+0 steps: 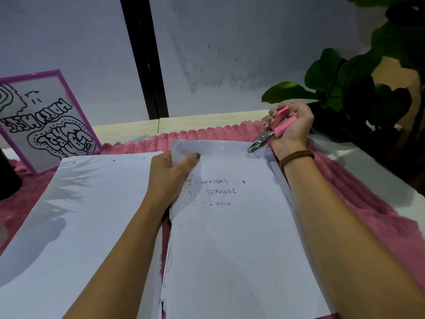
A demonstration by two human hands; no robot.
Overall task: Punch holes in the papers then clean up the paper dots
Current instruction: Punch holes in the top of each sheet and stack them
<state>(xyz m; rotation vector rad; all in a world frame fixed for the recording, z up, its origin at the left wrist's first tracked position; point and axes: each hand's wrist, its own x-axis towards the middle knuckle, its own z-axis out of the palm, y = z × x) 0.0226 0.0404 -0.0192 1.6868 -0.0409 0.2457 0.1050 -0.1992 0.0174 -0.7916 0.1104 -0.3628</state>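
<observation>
Head view: grips the pink hole punch (271, 132) in the right hand (293, 126), nose on the far right corner of the top sheet (230, 226); pinches that sheet's far left edge with the left hand (170, 176).

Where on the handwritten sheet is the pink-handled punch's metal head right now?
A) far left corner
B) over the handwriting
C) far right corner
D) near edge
C: the hole punch, gripped in the right hand, has its metal head at the far right corner of the handwritten sheet, while the left hand pinches the sheet near its far left corner.
</observation>
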